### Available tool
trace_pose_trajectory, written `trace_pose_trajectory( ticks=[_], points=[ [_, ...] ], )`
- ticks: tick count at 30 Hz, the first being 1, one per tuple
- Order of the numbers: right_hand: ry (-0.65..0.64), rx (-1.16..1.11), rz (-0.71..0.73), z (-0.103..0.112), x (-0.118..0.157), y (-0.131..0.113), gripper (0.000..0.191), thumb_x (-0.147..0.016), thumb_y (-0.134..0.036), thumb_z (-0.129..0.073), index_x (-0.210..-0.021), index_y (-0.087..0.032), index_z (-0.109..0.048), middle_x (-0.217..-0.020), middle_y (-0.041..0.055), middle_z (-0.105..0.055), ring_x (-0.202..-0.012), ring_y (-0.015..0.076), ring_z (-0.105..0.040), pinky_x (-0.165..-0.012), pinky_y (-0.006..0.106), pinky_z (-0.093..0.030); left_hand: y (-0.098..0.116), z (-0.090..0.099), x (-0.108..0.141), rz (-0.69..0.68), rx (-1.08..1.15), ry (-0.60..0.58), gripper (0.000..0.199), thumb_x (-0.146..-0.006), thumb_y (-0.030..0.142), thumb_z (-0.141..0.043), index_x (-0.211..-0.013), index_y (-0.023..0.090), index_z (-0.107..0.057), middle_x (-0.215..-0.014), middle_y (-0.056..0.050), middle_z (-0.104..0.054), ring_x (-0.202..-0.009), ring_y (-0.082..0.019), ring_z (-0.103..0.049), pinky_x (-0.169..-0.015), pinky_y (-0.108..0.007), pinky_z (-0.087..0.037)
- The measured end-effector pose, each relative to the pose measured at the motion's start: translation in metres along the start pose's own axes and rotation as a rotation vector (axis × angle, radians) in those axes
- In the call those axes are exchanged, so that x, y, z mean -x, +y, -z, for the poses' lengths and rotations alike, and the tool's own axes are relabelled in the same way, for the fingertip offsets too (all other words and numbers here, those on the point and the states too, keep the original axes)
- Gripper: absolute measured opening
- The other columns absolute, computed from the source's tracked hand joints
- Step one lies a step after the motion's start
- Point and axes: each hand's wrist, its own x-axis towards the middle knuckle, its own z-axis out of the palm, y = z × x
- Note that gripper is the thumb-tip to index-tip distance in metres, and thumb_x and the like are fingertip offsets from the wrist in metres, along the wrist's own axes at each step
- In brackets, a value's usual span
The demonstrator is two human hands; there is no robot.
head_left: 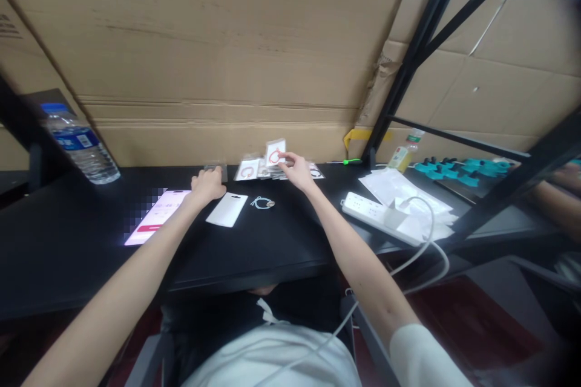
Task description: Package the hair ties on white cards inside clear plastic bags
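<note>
My right hand (297, 172) pinches the edge of a small packet (275, 146), a white card carrying a red bracelet, lifted over a pile of similar packets (247, 169) against the cardboard. Near the phone, my left hand (209, 184) lies on the desk, fingers stretched forward, the tips at a clear plastic bag (220, 173). A blank white card (227, 210) with a hanging slot is just right of that hand. Between the two hands, a loose light-blue cord bracelet (262, 202) rests on the black desk.
A lit phone (158, 217) lies left, below a water bottle (82, 144). To the right are a white power strip (376, 215) with a cable, white papers (403, 187), a yellow-liquid bottle (403, 154) and teal parts (467, 170) beyond a black frame (408, 66). Another person's hand (563, 178) is far right.
</note>
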Motion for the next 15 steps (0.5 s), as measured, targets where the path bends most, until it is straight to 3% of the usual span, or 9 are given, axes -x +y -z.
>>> trace_pose_trajectory(
  ticks=[5,10,15],
  points=[
    [-0.03,0.132,0.033,0.0,-0.001,0.007,0.026,-0.095,-0.023,-0.068,-0.12,-0.023,-0.077,-0.123,0.0055,-0.08,-0.093,0.0204,-0.075,-0.096,0.037,-0.059,-0.003,0.004,-0.001,0.016,-0.02,-0.026,0.064,-0.084,0.018,-0.063,-0.147,0.016,-0.059,-0.131,-0.023,-0.074,-0.118,-0.042,-0.071,-0.094,-0.049,-0.055],
    [-0.02,0.299,0.054,0.001,0.0,0.012,0.024,-0.097,-0.026,-0.069,-0.119,-0.024,-0.08,-0.121,0.0095,-0.075,-0.092,0.0216,-0.072,-0.1,0.041,-0.056,-0.004,0.004,0.001,0.005,-0.057,0.013,0.051,-0.087,0.02,-0.061,-0.138,0.019,-0.067,-0.133,-0.021,-0.074,-0.117,-0.042,-0.072,-0.091,-0.047,-0.055],
    [-0.032,0.306,0.058,0.0,0.002,0.013,0.029,-0.098,-0.022,-0.067,-0.124,-0.023,-0.08,-0.128,0.0127,-0.068,-0.088,0.0197,-0.069,-0.103,0.042,-0.055,-0.003,0.003,0.002,-0.011,-0.085,0.06,0.044,-0.086,0.015,-0.06,-0.128,0.021,-0.073,-0.126,-0.019,-0.077,-0.114,-0.039,-0.073,-0.088,-0.043,-0.054]
  ],
)
